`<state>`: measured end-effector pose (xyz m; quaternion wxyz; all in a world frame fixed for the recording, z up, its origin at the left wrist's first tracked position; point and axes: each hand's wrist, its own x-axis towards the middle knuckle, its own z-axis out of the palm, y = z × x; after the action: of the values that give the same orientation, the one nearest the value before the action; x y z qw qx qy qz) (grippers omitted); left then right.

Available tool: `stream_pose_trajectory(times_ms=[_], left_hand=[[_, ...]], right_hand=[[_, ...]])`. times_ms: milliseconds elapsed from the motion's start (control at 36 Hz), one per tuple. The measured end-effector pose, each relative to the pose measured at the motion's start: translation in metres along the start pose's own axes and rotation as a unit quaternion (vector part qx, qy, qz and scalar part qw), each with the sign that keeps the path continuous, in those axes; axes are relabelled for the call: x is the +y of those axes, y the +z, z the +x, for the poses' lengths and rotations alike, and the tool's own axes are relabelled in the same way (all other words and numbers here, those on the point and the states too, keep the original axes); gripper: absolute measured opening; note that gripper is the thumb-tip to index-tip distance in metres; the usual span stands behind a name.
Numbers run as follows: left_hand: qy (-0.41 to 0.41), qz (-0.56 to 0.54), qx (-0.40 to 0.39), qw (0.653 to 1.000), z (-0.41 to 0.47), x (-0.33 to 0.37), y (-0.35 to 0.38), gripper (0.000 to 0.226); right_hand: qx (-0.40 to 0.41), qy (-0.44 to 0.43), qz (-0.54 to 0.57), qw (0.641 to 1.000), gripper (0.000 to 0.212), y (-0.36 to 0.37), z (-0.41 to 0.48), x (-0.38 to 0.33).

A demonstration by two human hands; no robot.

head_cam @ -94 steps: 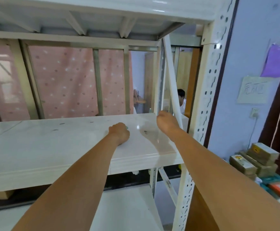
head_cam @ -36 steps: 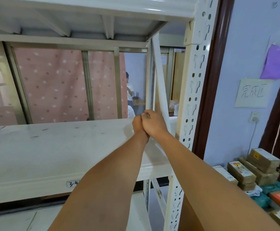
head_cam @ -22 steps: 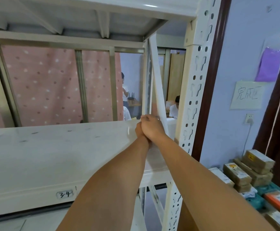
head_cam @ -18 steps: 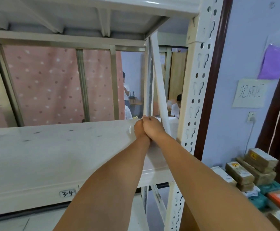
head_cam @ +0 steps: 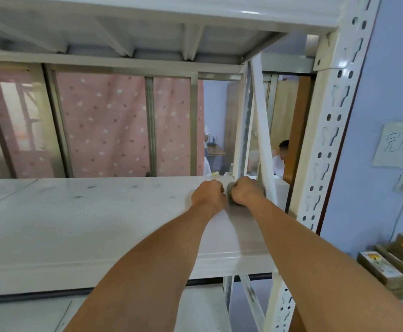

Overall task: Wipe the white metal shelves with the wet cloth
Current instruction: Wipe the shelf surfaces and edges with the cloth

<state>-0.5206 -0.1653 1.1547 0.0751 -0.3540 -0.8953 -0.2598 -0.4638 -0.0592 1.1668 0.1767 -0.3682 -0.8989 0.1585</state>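
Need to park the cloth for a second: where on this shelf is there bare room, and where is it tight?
The shelf is bare left of the left hand, from front lip to back edge. It is tight at the right rear corner: both hands, with the right hand, bunch the cloth beside the diagonal brace and perforated upright.

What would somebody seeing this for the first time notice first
Two bare forearms reach up the middle, the left hand and right hand fisted side by side on a grey cloth at the far right of the white metal shelf. Behind hangs a pink dotted curtain; at right stands the perforated white upright.
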Motion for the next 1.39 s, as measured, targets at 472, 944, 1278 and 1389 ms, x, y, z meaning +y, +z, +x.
stream_pose_trajectory(times_ms=[472,944,1278,1389], left_hand=[[0.080,0.089,0.032,0.992,-0.071,-0.105,-0.059,0.029],[0.045,0.116,-0.001,0.992,-0.143,-0.236,-0.159,0.024],[0.016,0.133,0.039,0.990,-0.200,-0.367,-0.239,0.021],[0.027,0.120,0.061,0.990,-0.219,-0.407,-0.261,0.019]], right_hand=[[-0.020,-0.105,-0.152,0.982,0.032,0.034,0.008,-0.041],[-0.047,-0.166,-0.126,0.977,0.035,0.079,-0.034,-0.159],[-0.046,-0.164,-0.102,0.980,0.037,0.128,-0.079,-0.282],[-0.056,-0.195,-0.122,0.972,0.040,0.143,-0.095,-0.322]])
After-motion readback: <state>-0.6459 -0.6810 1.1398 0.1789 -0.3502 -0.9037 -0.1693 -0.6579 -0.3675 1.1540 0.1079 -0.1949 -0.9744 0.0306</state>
